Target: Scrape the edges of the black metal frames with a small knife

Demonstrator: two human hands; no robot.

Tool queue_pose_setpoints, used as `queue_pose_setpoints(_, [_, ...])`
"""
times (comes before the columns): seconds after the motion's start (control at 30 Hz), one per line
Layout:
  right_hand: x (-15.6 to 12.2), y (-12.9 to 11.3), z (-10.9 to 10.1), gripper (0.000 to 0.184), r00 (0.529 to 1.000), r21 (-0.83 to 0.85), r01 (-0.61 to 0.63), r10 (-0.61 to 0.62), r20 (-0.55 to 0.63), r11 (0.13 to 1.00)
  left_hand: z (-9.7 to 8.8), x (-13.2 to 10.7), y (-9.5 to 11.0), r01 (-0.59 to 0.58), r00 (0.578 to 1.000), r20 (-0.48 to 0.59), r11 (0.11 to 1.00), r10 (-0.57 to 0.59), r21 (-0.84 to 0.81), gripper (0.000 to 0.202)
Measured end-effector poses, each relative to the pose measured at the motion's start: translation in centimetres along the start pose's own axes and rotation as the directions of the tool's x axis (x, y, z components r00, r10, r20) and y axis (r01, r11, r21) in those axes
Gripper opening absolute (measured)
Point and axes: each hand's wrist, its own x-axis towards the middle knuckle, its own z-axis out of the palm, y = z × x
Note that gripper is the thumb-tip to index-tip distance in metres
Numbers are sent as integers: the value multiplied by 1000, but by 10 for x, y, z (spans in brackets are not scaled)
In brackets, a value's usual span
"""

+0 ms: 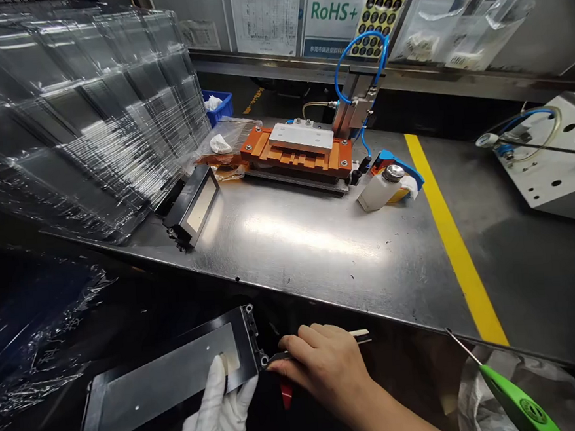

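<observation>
My left hand (215, 404), in a white glove, grips a black rectangular frame with a grey panel (174, 381) by its lower edge, the thumb pressed on the panel. The frame is tilted, in front of the bench edge. My bare right hand (327, 360) is closed round a slim dark tool (281, 356) with a pale strip at its back end (359, 334). The tool's front tip meets the frame's right corner, beside a small round screw eye. Its exact kind cannot be made out. A similar black frame part (193, 209) stands on the bench at the left.
A metal bench (310, 260) carries an orange fixture (296, 156) with blue air hose, a dispenser bottle (381, 188) and yellow tape (454, 243). Stacked clear plastic trays (73, 112) rise at left. A green-handled tool (517, 400) sticks out at lower right; a perforated metal box (559, 157) stands behind.
</observation>
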Motion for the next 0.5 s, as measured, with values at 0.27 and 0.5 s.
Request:
queue_pose_setpoints(0.27, [-12,-1,8,41,1000,294,-19,20,-1,955,51,-17,17,26,975,-221,999,-15,46,16])
queue_pose_setpoints(0.5, [-17,2,-7,34,595,460,-802,449,666,380,9,2,26,247,966,64,966,-252,76,12])
